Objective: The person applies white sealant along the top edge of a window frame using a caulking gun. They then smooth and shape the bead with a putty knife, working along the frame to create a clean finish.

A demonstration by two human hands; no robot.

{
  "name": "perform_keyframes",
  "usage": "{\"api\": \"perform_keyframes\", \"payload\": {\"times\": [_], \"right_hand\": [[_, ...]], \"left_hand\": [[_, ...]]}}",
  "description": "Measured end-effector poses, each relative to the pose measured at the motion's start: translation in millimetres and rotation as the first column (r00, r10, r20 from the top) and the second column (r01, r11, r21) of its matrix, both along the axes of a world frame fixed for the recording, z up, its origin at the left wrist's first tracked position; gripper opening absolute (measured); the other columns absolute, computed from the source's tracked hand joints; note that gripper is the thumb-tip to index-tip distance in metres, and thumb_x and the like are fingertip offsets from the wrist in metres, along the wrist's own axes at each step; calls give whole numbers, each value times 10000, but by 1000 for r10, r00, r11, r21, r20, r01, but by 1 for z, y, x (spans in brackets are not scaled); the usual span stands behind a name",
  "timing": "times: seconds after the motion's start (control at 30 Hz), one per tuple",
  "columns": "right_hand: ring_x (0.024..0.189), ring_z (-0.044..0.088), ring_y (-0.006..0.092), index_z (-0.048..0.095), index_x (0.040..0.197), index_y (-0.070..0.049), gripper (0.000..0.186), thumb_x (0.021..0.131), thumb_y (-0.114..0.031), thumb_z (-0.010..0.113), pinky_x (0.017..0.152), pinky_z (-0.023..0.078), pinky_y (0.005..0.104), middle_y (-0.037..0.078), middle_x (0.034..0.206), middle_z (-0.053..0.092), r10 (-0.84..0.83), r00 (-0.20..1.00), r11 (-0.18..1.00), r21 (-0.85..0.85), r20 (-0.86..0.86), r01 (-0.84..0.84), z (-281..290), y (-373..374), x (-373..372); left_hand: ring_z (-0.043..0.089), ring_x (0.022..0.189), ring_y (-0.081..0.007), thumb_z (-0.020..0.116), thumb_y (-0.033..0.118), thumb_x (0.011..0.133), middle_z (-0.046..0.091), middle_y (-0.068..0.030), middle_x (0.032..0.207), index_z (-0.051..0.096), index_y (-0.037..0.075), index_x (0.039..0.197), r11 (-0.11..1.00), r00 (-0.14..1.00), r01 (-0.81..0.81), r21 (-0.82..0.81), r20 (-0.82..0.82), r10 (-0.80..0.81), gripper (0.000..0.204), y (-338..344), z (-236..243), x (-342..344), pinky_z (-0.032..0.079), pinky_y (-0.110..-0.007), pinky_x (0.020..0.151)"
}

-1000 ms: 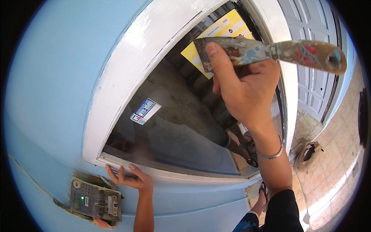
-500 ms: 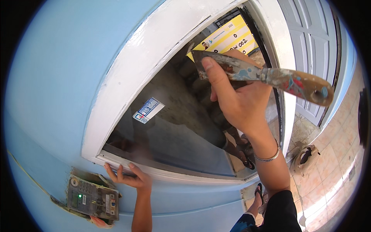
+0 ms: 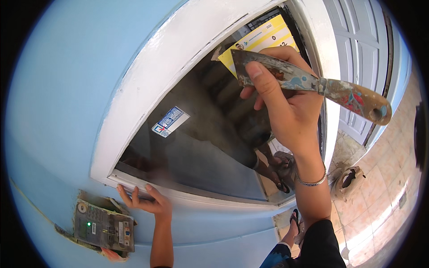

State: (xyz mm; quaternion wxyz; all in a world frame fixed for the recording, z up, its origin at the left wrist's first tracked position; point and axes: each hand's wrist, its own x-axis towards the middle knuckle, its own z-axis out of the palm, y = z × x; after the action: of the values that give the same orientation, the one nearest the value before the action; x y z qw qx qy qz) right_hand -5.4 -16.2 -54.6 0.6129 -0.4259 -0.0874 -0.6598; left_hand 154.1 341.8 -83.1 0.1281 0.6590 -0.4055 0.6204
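A paint-stained putty knife is gripped by its blade in my right hand, thumb on top, its wooden handle pointing right. The blade's edge sits before a yellow-and-white striped sticker at the top of the dark window pane; whether it touches the glass I cannot tell. My left hand rests its spread fingertips on the lower ledge of the white window frame, holding nothing. A small blue-and-white label sticks to the glass between the hands.
An electric meter with a green light is set in the light blue wall at lower left. A grey panelled door stands at right. On the tiled floor lies a torn brown bag.
My right hand and the putty knife have shifted slightly right relative to the yellow sticker. My left hand stays at the frame's lower ledge. The whole view has moved a little.
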Motion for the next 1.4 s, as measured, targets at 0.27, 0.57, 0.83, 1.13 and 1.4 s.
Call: {"api": "perform_keyframes", "payload": {"times": [0.27, 0.57, 0.83, 1.13, 1.4], "right_hand": [[547, 619, 89, 699, 1037, 40, 210, 948, -102, 825, 482, 435, 197, 56, 808, 716, -113, 988, 981, 145, -104, 128, -6, 26, 13], [492, 576, 61, 781, 885, 28, 151, 932, -105, 836, 457, 386, 196, 14, 639, 678, -287, 957, 934, 209, -49, 291, 19, 47, 30], [490, 586, 61, 782, 857, 34, 186, 937, -127, 831, 471, 404, 196, 18, 625, 678, -402, 912, 915, -75, -77, 397, 13, 39, 34], [433, 572, 294, 621, 621, 7, 321, 837, -112, 826, 461, 385, 353, 117, 527, 589, -316, 946, 940, 160, 74, 302, 25, 52, 45], [548, 551, 160, 667, 763, -26, 190, 891, -73, 800, 504, 392, 298, 22, 641, 588, -491, 861, 870, 119, 133, 478, 33, 79, 66]], "left_hand": [[234, 1556, -419, 574, 121, 1055, 235, -311, 1634, 421, 34, 1299, 1000, 1000, 8, -23, 29, -7, 301, 3, -1, 5, 231, -588, 1235], [232, 1549, -406, 586, 120, 1049, 227, -274, 1635, 404, 62, 1311, 1000, 1000, 22, -22, -4, -22, 324, 5, -1, 4, 217, -587, 1244], [185, 1570, -434, 623, 86, 1035, 208, -263, 1639, 395, 105, 1335, 998, 997, 44, -39, -60, -47, 377, 4, -2, 1, 160, -626, 1257], [203, 1562, -449, 611, 107, 1049, 208, -279, 1639, 393, 86, 1328, 999, 999, 25, -39, -47, -27, 355, 3, -2, 0, 173, -624, 1249], [258, 1536, -406, 577, 151, 1069, 236, -279, 1653, 406, 18, 1285, 999, 1000, -2, -38, 2, 2, 306, 0, -1, 0, 246, -574, 1240]]}}
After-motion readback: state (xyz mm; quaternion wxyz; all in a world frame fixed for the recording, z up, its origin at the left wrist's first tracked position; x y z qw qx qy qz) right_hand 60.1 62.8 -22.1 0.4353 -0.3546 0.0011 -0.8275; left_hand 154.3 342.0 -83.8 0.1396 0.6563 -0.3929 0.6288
